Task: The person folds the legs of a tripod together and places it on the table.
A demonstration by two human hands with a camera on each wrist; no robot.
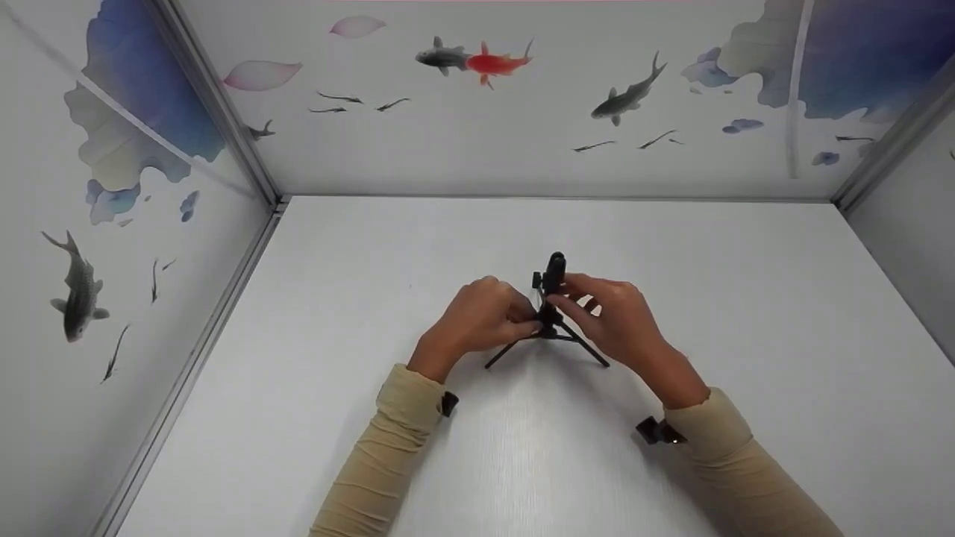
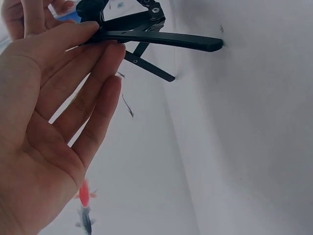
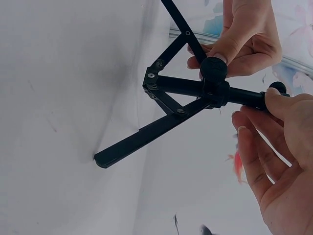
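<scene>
A small black tripod (image 1: 553,276) stands on the white table with its legs spread. My left hand (image 1: 489,317) pinches it low, near the collar where the legs join; in the left wrist view the thumb and fingertips close at the top of a leg (image 2: 166,40). Higher up, my right hand (image 1: 615,317) grips the upper column between thumb and fingers. The right wrist view shows the leg braces, a round knob (image 3: 213,69) beside the left thumb, and the central column (image 3: 247,97) running into the right hand's pinch.
White table (image 1: 373,268) spreads around the tripod. Panels printed with fish and lotus leaves (image 1: 522,134) rise at the back and left, joined by metal corner rails (image 1: 224,97). Small dark cameras sit at both wrists, below the beige sleeves (image 1: 388,440).
</scene>
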